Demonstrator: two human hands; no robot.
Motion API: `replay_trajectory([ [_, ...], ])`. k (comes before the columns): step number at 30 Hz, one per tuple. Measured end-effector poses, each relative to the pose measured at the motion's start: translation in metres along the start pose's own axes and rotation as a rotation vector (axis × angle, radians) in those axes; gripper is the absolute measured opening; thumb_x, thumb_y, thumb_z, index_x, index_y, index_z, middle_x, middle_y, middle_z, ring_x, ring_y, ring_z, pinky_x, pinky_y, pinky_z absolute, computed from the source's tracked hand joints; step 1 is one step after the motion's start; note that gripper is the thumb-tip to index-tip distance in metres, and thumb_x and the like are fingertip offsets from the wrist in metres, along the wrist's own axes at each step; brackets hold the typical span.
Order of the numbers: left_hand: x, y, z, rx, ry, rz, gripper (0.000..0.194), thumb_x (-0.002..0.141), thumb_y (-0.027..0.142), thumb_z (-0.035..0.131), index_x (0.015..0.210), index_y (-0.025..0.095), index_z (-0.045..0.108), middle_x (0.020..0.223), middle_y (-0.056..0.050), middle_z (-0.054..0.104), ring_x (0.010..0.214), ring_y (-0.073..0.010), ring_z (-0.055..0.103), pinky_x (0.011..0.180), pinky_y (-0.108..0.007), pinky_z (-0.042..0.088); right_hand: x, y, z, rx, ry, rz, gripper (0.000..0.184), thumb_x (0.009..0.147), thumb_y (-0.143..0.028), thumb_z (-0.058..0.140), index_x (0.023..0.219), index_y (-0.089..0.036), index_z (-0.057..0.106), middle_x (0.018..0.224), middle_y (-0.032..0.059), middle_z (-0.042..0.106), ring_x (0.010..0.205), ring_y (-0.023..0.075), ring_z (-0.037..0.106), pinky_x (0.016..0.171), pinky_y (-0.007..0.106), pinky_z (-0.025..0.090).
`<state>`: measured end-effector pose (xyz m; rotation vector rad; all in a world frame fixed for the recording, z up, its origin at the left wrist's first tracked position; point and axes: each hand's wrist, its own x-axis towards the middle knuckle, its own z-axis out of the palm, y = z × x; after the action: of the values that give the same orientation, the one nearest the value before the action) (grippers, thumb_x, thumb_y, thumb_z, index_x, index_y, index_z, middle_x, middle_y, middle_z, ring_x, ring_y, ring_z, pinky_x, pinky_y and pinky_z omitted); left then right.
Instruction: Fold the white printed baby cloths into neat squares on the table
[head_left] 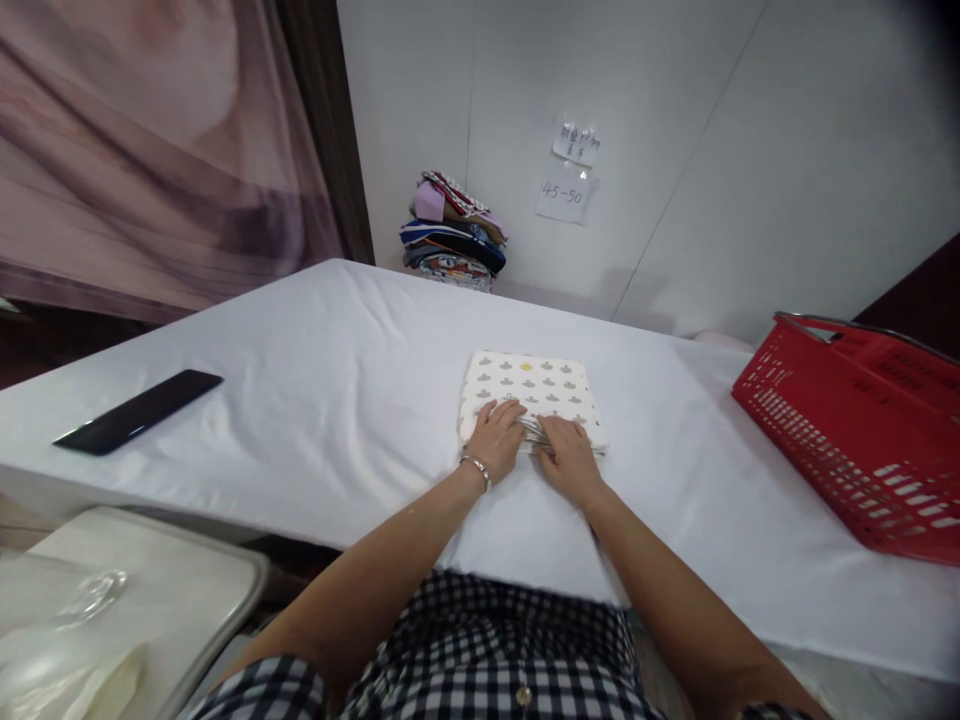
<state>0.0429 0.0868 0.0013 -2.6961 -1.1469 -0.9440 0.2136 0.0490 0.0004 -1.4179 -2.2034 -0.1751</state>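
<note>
A white folded cloth (529, 383) with rows of small grey motifs and one yellow mark lies flat in a neat stack on the white-covered table. At its near edge, the layers show between my two hands. My left hand (498, 436), with a silver bracelet at the wrist, grips the near left part, fingers on top. My right hand (570, 455) holds the near right part, its fingers over the edge and its thumb low against the layers. What lies under the fingers is hidden.
A red plastic basket (847, 430) stands on the table's right side. A dark flat glossy object (139, 410) lies at the left. Folded clothes (454, 235) are piled beyond the far edge by the wall. A white chair-like surface (150, 570) is at lower left.
</note>
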Motion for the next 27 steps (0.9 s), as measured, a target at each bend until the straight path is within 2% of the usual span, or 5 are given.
replay_trajectory([
  [8, 0.0016, 0.0024, -0.0036, -0.053, -0.007, -0.075, 0.018, 0.083, 0.016, 0.043, 0.081, 0.019, 0.061, 0.116, -0.005, 0.056, 0.117, -0.0201, 0.042, 0.104, -0.043, 0.026, 0.0015, -0.0009, 0.004, -0.031, 0.01, 0.04, 0.041, 0.085, -0.024, 0.044, 0.125, -0.016, 0.042, 0.116, 0.0102, 0.055, 0.106, 0.0222, 0.046, 0.09, 0.037, 0.032],
  [13, 0.0014, 0.0016, -0.0021, -0.069, -0.001, -0.084, 0.019, 0.084, 0.018, 0.042, 0.082, 0.019, 0.06, 0.114, -0.005, 0.056, 0.116, -0.0192, 0.043, 0.103, -0.043, 0.026, 0.0028, -0.001, 0.0035, -0.05, 0.011, 0.029, 0.045, 0.083, -0.026, 0.047, 0.126, -0.016, 0.041, 0.117, 0.0111, 0.054, 0.107, 0.0231, 0.045, 0.091, 0.038, 0.031],
  [17, -0.0005, 0.0, -0.0015, -0.07, -0.022, -0.056, 0.019, 0.085, 0.02, 0.042, 0.083, 0.02, 0.061, 0.114, -0.004, 0.057, 0.112, -0.0185, 0.045, 0.103, -0.043, 0.026, 0.0027, 0.0016, 0.0031, -0.054, -0.003, 0.01, 0.038, 0.086, -0.022, 0.041, 0.124, -0.016, 0.044, 0.112, 0.0099, 0.057, 0.105, 0.0212, 0.047, 0.09, 0.037, 0.032],
  [23, -0.0056, -0.0047, -0.0047, -0.122, 0.017, 0.005, 0.017, 0.085, 0.022, 0.042, 0.091, 0.02, 0.059, 0.111, -0.006, 0.059, 0.103, -0.0164, 0.052, 0.092, -0.036, 0.038, 0.0015, 0.0061, 0.0025, -0.047, -0.008, -0.008, 0.036, 0.087, -0.015, 0.036, 0.121, -0.018, 0.048, 0.11, 0.0087, 0.059, 0.103, 0.0201, 0.049, 0.087, 0.036, 0.033],
  [27, -0.0079, -0.0069, -0.0099, -0.102, 0.059, -0.021, 0.024, 0.084, 0.022, 0.045, 0.106, 0.019, 0.053, 0.116, -0.007, 0.057, 0.109, -0.0168, 0.05, 0.096, -0.037, 0.035, -0.0003, 0.008, 0.0033, -0.048, -0.016, -0.014, 0.035, 0.087, -0.016, 0.038, 0.119, -0.021, 0.052, 0.112, 0.0076, 0.06, 0.106, 0.0198, 0.048, 0.089, 0.036, 0.033],
])
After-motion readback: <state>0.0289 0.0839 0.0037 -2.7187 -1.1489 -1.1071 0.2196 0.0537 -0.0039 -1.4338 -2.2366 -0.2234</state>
